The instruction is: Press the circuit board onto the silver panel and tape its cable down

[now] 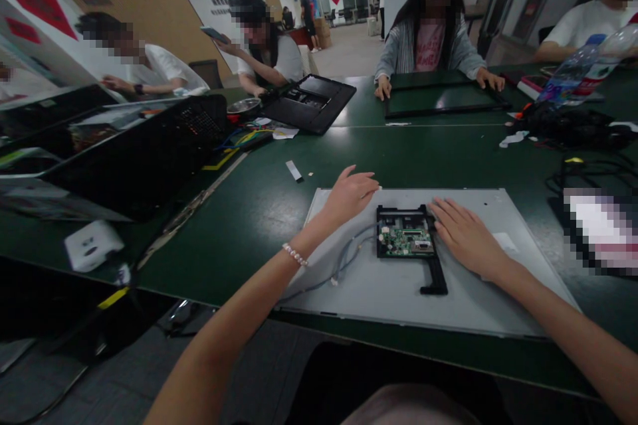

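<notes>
My left hand (353,194) and right hand (466,236): bare, with slender, tapering fingers. My left forearm (224,329) and right forearm (563,319): uncovered as far as they show. At my left wrist: a beaded bracelet (295,254), one strand of small, round, pearl-like beads, whitish with pinkish tints. My top (399,406): pale pinkish-grey, blurred. My lower garment (323,382): near-black, its cut lost in shadow.

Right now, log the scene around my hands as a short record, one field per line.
Left hand: open, at the far edge of the pale panel; contact unclear
Right hand: open, fingers beside the black bracket
Circuit board: green, within the bracket
Cables: left of the board, across the panel
Support: green table
Opposite: another person's hands at a black frame
</notes>
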Action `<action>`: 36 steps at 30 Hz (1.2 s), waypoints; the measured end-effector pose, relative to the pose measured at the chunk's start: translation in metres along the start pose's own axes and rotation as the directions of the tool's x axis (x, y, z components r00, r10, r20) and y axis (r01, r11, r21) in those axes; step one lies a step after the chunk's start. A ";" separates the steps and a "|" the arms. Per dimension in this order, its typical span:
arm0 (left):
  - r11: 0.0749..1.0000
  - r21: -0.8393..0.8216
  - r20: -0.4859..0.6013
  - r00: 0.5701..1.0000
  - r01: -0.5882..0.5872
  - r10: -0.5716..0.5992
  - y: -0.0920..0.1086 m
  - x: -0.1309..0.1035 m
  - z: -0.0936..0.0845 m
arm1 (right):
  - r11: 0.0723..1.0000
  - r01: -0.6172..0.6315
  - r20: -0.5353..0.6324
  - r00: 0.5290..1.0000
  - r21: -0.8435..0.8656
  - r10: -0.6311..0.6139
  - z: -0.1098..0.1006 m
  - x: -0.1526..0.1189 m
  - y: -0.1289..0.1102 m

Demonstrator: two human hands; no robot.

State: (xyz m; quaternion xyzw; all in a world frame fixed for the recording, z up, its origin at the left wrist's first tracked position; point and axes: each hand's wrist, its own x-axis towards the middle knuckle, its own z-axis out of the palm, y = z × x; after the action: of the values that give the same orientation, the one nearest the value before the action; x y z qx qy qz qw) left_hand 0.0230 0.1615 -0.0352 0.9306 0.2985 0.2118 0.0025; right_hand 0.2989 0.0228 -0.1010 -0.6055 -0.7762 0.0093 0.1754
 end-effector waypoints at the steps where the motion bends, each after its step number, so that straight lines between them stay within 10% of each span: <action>1: 1.000 -0.007 0.025 0.999 -0.026 0.026 0.009 0.004 0.003 | 1.000 -0.004 -0.003 1.000 0.029 0.004 -0.001 0.000 0.000; 9: 0.994 -0.073 0.104 0.991 -0.080 0.088 0.025 0.011 0.014 | 0.932 0.112 -0.001 0.993 0.345 -0.119 -0.020 0.003 -0.015; 36: 0.993 -0.101 0.259 0.963 -0.054 0.078 0.031 0.008 0.000 | 0.956 0.100 -0.005 0.995 0.277 -0.103 -0.026 -0.008 -0.029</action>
State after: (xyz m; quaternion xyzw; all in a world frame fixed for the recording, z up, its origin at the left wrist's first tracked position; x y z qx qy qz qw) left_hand 0.0457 0.1402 -0.0277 0.9588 0.2541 0.1003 0.0781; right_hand 0.2803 0.0023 -0.0721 -0.5343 -0.7982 0.1116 0.2547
